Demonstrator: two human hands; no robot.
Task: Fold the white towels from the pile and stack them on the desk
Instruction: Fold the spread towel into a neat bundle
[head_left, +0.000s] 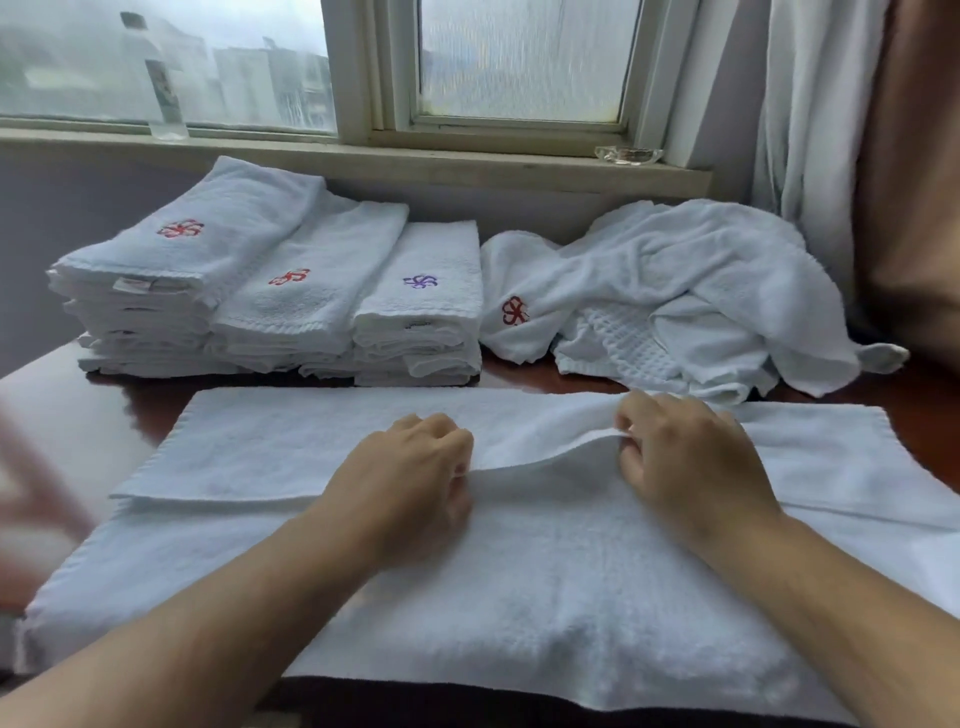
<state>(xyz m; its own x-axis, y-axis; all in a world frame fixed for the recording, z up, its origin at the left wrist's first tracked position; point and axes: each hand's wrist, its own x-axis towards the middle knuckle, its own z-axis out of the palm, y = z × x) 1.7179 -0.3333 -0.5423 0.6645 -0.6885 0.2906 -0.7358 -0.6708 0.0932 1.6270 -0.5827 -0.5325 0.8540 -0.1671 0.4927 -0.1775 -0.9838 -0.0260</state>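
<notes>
Left hand (421, 467) curled, pinching folded edge of towel (519, 582) spread across desk (914, 415); right hand (680, 457) likewise pinching same edge, lifted slightly between them. Folded stacks (280, 291) back left, unfolded pile (691, 296) back right, well apart from both hands. Risk, as judgement: uneven pull from either pinch skews the fold, leaves edges misaligned.

Folded stacks (291, 291) behind spread towel (519, 597), pile (701, 291) right.
</notes>
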